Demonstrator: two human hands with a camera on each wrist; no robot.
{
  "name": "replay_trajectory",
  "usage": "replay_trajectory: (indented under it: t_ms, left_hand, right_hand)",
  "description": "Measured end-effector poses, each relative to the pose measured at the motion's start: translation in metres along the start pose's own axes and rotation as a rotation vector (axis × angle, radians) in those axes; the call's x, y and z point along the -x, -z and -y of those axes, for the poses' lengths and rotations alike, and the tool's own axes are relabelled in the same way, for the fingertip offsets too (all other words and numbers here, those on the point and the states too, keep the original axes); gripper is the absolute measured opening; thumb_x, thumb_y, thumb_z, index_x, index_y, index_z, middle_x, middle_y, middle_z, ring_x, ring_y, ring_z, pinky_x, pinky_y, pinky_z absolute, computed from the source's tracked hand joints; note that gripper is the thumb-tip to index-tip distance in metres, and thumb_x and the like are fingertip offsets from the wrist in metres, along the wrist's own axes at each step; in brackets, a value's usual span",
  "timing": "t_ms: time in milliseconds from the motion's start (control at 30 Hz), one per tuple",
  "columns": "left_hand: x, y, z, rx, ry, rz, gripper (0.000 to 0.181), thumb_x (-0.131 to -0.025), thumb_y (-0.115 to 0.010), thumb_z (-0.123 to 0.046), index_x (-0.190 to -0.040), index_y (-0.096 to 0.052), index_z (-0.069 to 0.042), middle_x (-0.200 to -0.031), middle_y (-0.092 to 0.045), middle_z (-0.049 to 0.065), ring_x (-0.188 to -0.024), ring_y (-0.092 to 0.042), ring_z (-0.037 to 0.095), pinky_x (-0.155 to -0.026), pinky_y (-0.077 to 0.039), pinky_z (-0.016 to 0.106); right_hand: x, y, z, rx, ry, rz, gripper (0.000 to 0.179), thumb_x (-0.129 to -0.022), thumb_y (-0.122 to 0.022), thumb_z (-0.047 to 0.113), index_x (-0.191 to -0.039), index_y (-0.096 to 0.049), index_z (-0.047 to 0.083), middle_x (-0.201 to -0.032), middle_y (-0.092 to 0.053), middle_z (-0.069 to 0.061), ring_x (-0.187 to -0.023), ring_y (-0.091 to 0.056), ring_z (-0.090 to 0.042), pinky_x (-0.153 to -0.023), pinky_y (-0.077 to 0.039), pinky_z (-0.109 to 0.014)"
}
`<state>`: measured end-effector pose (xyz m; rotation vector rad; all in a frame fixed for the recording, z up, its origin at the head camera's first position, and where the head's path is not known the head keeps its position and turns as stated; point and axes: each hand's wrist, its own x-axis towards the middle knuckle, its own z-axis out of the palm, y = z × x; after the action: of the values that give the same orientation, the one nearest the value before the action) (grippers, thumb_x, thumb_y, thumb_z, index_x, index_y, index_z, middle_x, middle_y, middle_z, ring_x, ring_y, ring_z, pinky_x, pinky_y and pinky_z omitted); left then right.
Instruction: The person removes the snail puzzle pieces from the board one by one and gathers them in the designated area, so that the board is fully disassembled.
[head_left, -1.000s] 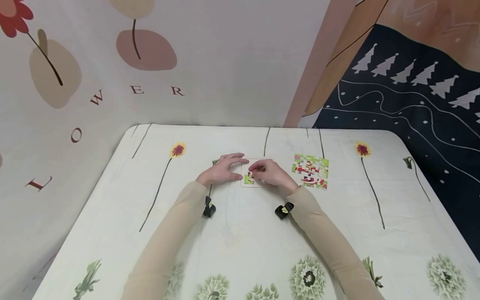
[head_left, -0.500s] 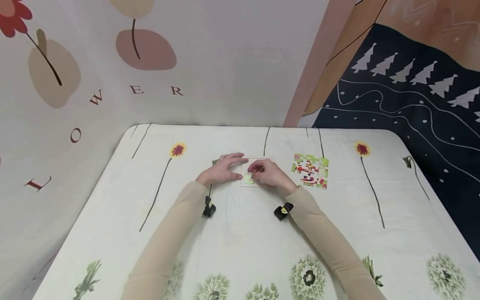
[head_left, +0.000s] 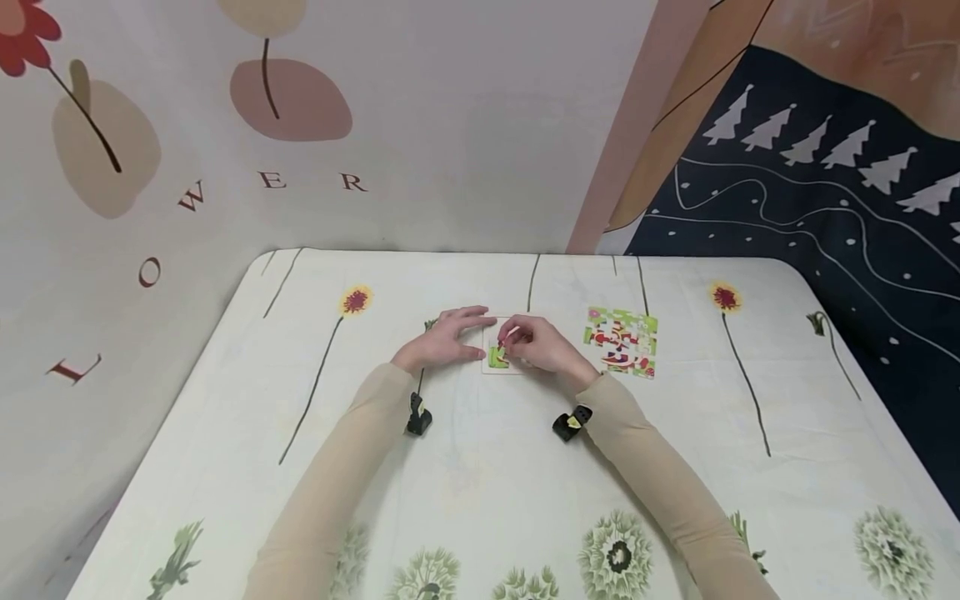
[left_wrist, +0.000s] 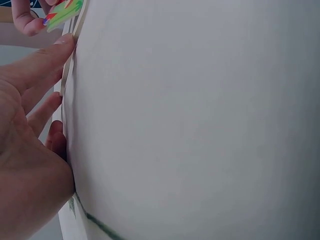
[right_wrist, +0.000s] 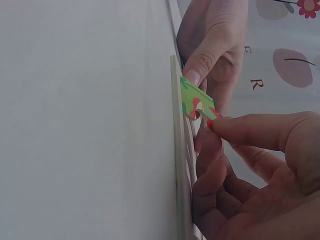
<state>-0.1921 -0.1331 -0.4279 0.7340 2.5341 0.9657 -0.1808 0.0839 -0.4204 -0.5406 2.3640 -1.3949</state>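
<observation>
A jigsaw puzzle piece (head_left: 497, 357), green with red and white print, is pinched between the thumb and fingers of my right hand (head_left: 543, 343). The right wrist view shows this piece (right_wrist: 197, 97) tilted, its lower edge at a thin pale puzzle board (right_wrist: 178, 135). My left hand (head_left: 446, 336) has its fingers spread along the board's left edge. In the left wrist view, the left fingertips (left_wrist: 65, 42) touch that edge, close to the piece (left_wrist: 67, 12). My right hand hides much of the board in the head view.
Several more puzzle pieces (head_left: 621, 342), green, red and white, lie grouped to the right of the board. A white cloth (head_left: 480, 467) printed with flowers covers the table. Patterned fabric walls (head_left: 480, 167) rise behind the table's far edge.
My right hand has shifted slightly, and the puzzle piece in its fingers has tipped: its face looked pale half a second ago and shows green now. My left hand stays in place.
</observation>
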Motion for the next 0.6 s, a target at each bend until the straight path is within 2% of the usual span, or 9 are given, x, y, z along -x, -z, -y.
replay_trajectory:
  t_ms: [267,600]
  left_hand:
    - [0.0,0.0,-0.002,0.016,0.023,0.006,0.059,-0.09,-0.067,-0.016,-0.144,-0.046,-0.008,-0.156,-0.025,0.011,-0.141,-0.015,0.037,-0.108,-0.015,0.059]
    - [-0.001,-0.002,0.001,0.022,0.03,0.0,0.058,-0.089,-0.068,-0.016,-0.143,-0.047,-0.009,-0.156,-0.025,0.01,-0.141,-0.015,0.036,-0.109,-0.014,0.058]
  right_hand:
    - [0.008,0.01,-0.006,-0.026,0.033,-0.011,0.019,-0.085,-0.059,-0.009,-0.101,-0.063,-0.002,-0.091,-0.066,-0.014,-0.079,-0.058,-0.018,-0.065,-0.043,-0.027]
    - [0.017,0.022,-0.01,-0.03,0.027,-0.029,0.021,-0.086,-0.057,-0.008,-0.105,-0.062,-0.002,-0.091,-0.065,-0.012,-0.082,-0.059,-0.021,-0.072,-0.044,-0.03]
